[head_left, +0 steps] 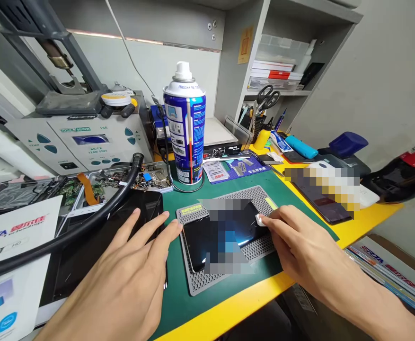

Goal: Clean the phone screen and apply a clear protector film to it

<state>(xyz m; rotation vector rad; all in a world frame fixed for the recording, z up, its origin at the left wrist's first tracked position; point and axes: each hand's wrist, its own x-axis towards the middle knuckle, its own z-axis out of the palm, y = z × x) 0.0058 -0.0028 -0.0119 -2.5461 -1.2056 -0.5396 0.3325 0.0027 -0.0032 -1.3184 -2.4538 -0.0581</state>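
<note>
Now right fingers (273, 221) pinch tissue (259, 219) by phone's (242, 229) edge, bare mat (179, 305) nearby.

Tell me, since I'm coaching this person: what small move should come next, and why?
Probably slide the white wad leftward along the phone: the right hand pinches it at the phone's right end, and the phone lies glossy dark face up on the grey mat. The left hand, fingers spread near the left end, holds nothing and seems placed to steady it.
</note>
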